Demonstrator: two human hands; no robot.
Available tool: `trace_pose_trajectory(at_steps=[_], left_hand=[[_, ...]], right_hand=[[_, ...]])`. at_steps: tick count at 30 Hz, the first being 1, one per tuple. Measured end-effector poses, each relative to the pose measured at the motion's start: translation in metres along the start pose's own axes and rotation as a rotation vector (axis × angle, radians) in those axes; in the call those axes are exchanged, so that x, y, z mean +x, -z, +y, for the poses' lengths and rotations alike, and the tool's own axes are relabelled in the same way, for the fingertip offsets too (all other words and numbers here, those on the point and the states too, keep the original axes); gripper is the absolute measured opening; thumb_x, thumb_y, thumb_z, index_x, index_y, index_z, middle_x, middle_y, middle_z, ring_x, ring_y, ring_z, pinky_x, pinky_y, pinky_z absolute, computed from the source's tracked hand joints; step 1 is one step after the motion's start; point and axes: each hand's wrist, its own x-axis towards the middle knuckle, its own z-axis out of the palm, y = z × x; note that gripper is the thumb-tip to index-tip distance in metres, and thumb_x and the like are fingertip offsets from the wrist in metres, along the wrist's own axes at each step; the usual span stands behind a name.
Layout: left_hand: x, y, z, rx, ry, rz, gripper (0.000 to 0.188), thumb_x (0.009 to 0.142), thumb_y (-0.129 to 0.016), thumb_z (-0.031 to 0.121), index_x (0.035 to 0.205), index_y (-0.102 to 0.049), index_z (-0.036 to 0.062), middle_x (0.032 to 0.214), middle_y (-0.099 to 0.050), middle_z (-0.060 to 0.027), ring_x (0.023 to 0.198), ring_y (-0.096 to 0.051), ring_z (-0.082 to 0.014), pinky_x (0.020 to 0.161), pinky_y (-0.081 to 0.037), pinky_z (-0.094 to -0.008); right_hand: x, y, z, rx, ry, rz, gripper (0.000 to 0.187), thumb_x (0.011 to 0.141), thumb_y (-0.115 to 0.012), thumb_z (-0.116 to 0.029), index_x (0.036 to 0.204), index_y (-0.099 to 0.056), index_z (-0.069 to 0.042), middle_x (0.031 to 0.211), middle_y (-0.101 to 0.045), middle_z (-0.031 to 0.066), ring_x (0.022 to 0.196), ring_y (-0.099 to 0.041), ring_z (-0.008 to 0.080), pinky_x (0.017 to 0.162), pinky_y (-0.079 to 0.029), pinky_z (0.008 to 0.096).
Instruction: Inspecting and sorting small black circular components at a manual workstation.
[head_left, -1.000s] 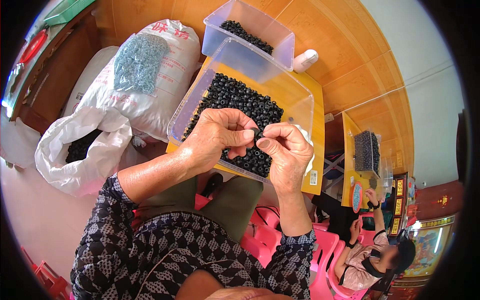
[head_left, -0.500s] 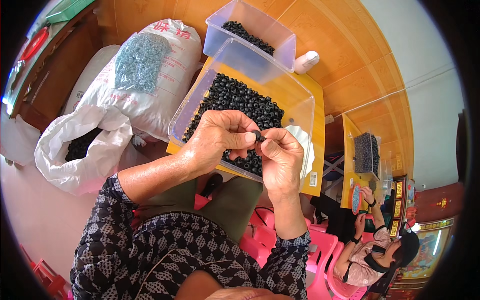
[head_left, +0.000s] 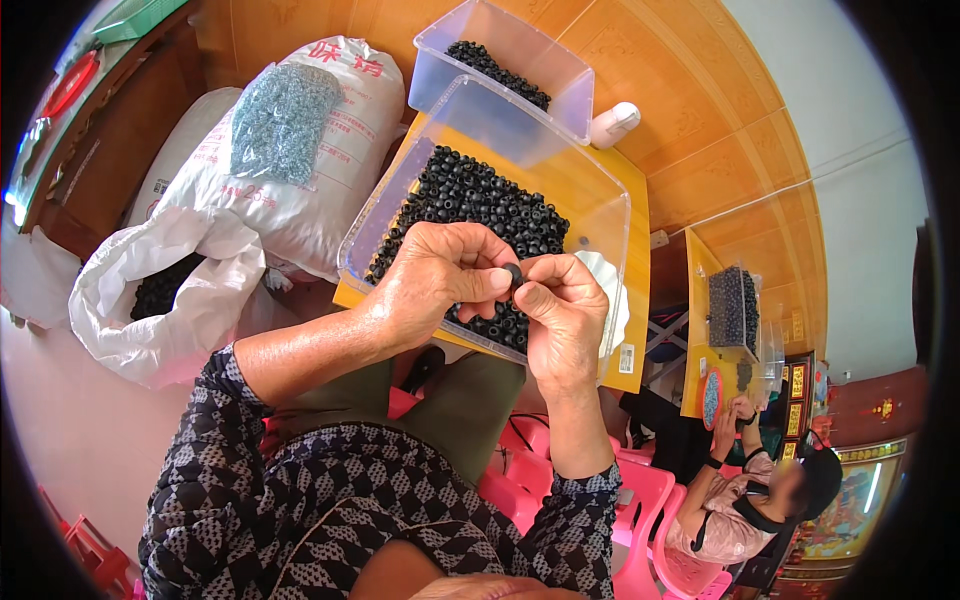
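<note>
Above the front part of a clear plastic bin [head_left: 352, 235], my two hands meet fingertip to fingertip. My left hand [head_left: 440, 275] pinches a small black round part [head_left: 514, 274] between thumb and finger. From the other side, the thumb and forefinger of my right hand [head_left: 566, 310] close on the same part. Many loose black ring-like pieces [head_left: 480, 200] lie in the bin below, partly covered by my hands. Whatever else sits between my fingertips is too small to make out.
A second clear bin [head_left: 440, 75] with black pieces stands behind, beside a white bottle [head_left: 615, 124]. At left are an open white sack [head_left: 95, 320] and a full sack [head_left: 345, 160] bearing a bag of bluish pieces [head_left: 285, 125]. A co-worker [head_left: 735, 510] sits at another table, right.
My hands stay almost in place, and the black part has turned slightly between my fingers. The co-worker's hands have come closer together, away from the dark pile on that table.
</note>
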Motion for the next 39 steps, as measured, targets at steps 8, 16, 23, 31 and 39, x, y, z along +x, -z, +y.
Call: trace_pose_trajectory(at_steps=[8,16,23,31,39], left_hand=[[0.000,0.003,0.001,-0.035,0.078,-0.056,0.006,0.081,-0.058,0.002,0.083,-0.058,-0.0031,0.066,-0.057,-0.0062,0.054,-0.054,-0.0104,0.044,-0.041,-0.0213],[0.002,0.002,0.005,-0.061,0.137,-0.056,0.010,0.078,-0.061,0.004,0.076,-0.058,-0.0053,0.064,-0.059,-0.0102,0.049,-0.055,-0.0124,0.038,-0.042,-0.0227],[-0.001,0.002,0.006,-0.052,0.144,-0.073,0.008,0.078,-0.061,0.002,0.078,-0.057,-0.0052,0.065,-0.059,-0.0117,0.048,-0.056,-0.0147,0.038,-0.043,-0.0240],[0.005,0.004,0.005,-0.114,0.186,-0.094,0.011,0.080,-0.060,0.007,0.079,-0.057,-0.0028,0.065,-0.058,-0.0113,0.049,-0.056,-0.0156,0.038,-0.042,-0.0255],[0.015,0.009,0.007,-0.220,0.287,-0.101,0.016,0.086,-0.054,0.016,0.085,-0.055,0.0004,0.070,-0.057,-0.0081,0.052,-0.055,-0.0156,0.045,-0.041,-0.0255]], right_hand=[[0.006,0.009,-0.006,-0.146,0.039,-0.236,0.032,0.067,-0.069,0.005,0.098,-0.062,0.000,0.091,-0.059,0.0071,0.078,-0.057,0.0126,0.073,-0.048,0.0248],[0.010,0.012,-0.004,-0.215,0.117,-0.311,0.025,0.067,-0.070,0.001,0.091,-0.066,-0.003,0.094,-0.056,0.0079,0.083,-0.055,0.0132,0.073,-0.048,0.0244],[0.005,-0.002,-0.008,-0.206,0.083,-0.273,0.021,0.067,-0.073,-0.011,0.084,-0.064,-0.001,0.089,-0.056,0.0103,0.081,-0.053,0.0153,0.073,-0.045,0.0270],[0.009,-0.004,-0.009,-0.273,0.161,-0.244,0.012,0.071,-0.068,0.000,0.082,-0.063,0.000,0.085,-0.055,0.0081,0.075,-0.053,0.0134,0.068,-0.045,0.0251],[-0.002,0.000,-0.016,-0.243,0.053,-0.136,0.024,0.080,-0.062,-0.009,0.101,-0.059,0.002,0.088,-0.062,0.0074,0.075,-0.056,0.0092,0.061,-0.044,0.0204]])
